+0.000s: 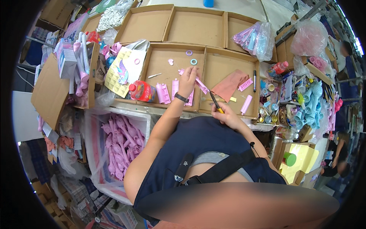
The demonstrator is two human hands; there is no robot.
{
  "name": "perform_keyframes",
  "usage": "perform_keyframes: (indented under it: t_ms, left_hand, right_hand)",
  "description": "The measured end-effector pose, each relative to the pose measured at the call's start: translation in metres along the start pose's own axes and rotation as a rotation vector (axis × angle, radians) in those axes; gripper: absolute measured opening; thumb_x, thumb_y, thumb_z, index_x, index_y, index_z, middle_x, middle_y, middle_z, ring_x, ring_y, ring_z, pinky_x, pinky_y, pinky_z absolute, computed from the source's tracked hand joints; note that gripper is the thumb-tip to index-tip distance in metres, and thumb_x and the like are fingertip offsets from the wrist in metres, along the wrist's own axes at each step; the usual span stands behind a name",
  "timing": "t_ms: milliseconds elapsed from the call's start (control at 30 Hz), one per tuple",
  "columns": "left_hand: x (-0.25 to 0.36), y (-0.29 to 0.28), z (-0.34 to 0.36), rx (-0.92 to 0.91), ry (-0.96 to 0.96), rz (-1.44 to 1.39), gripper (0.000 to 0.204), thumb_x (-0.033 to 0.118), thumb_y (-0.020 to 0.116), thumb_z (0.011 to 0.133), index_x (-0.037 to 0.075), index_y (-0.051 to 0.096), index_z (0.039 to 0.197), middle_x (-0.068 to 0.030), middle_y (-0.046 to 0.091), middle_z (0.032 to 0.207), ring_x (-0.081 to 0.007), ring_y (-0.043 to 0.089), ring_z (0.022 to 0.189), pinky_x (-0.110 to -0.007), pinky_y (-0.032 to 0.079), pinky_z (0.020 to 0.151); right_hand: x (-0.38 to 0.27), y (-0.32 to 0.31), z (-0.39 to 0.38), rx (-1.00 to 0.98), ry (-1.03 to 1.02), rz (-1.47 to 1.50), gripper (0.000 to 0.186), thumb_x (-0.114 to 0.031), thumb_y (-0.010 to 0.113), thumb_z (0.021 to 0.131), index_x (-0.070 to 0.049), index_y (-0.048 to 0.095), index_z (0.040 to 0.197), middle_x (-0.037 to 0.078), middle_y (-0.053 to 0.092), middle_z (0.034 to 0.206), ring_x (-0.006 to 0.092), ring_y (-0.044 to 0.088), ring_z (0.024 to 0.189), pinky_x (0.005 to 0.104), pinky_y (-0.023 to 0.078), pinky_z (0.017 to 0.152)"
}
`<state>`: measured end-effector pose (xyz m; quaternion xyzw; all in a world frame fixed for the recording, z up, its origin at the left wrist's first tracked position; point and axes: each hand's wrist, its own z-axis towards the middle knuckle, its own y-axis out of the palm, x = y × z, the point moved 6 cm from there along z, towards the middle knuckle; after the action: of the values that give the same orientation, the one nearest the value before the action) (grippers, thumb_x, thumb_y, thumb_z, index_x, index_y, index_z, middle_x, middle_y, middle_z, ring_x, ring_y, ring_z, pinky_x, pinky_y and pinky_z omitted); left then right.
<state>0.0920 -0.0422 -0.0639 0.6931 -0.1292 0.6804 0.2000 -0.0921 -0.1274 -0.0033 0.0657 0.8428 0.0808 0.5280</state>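
Over the cardboard tray, my left hand is closed on a long pink plastic part. My right hand grips a slim tool with a dark shaft and a yellow band; its exact kind is unclear. The tool's tip is close to the free end of the pink part. Pink half-shells lie left of my left wrist. Beyond my left hand are a teal ring, a purple ring and a small pink piece. An orange-pink cloth lies beyond my right hand.
A red-liquid bottle stands at the tray's left. A black marker lies at its right side. Left of me, a lined bin holds pink parts. Jars and turquoise parts crowd the right. Another person is far right.
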Motion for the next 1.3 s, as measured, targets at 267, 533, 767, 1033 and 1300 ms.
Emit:
perform_keyframes:
  t_ms: [267, 533, 767, 1033, 1300]
  left_hand:
    - [0.033, 0.036, -0.056, -0.591, 0.226, 0.391, 0.082, 0.018, 0.078, 0.063, 0.001, 0.033, 0.130, -0.0182, 0.044, 0.124, -0.0261, 0.046, 0.113, -0.037, 0.037, 0.097]
    - [0.094, 0.025, -0.043, -0.080, 0.631, 0.490, 0.106, 0.021, 0.082, 0.055, -0.001, 0.014, 0.134, -0.0192, 0.027, 0.134, -0.0325, 0.027, 0.125, -0.041, 0.022, 0.104]
    - [0.079, -0.006, -0.002, 0.245, 0.549, 0.690, 0.085, 0.013, 0.074, 0.065, 0.000, 0.025, 0.132, -0.0214, 0.028, 0.131, -0.0348, 0.029, 0.122, -0.042, 0.025, 0.101]
    - [0.084, 0.001, -0.040, 0.337, 0.989, 1.069, 0.064, 0.010, 0.067, 0.074, 0.011, 0.033, 0.128, -0.0235, 0.024, 0.133, -0.0391, 0.025, 0.125, -0.047, 0.026, 0.101]
    - [0.065, 0.007, -0.010, -0.176, 0.668, 0.855, 0.042, -0.008, 0.052, 0.064, 0.018, 0.062, 0.096, -0.0113, 0.041, 0.131, -0.0364, 0.031, 0.124, -0.047, 0.027, 0.099]
  right_hand:
    - [-0.002, -0.017, 0.010, 0.068, -0.020, 0.054, 0.014, -0.015, 0.059, 0.081, -0.006, 0.050, 0.088, 0.000, 0.049, 0.079, 0.0050, 0.044, 0.063, 0.0184, 0.037, 0.053]
    - [0.026, -0.024, 0.028, 0.205, -0.143, -0.296, 0.012, -0.010, 0.056, 0.079, -0.002, 0.049, 0.085, 0.001, 0.049, 0.073, 0.0093, 0.046, 0.068, 0.0237, 0.039, 0.062]
    - [0.011, -0.010, 0.004, 0.073, -0.137, -0.262, 0.011, -0.012, 0.056, 0.081, -0.006, 0.048, 0.083, -0.001, 0.045, 0.067, 0.0069, 0.042, 0.060, 0.0226, 0.035, 0.053]
    - [0.008, -0.008, 0.002, 0.005, 0.196, 0.218, 0.011, -0.010, 0.057, 0.079, -0.010, 0.048, 0.085, -0.004, 0.043, 0.067, 0.0014, 0.035, 0.051, 0.0168, 0.024, 0.040]
    - [-0.003, -0.005, -0.002, -0.028, 0.100, 0.301, 0.012, -0.012, 0.058, 0.081, -0.009, 0.048, 0.086, -0.004, 0.041, 0.066, 0.0019, 0.032, 0.048, 0.0164, 0.023, 0.039]
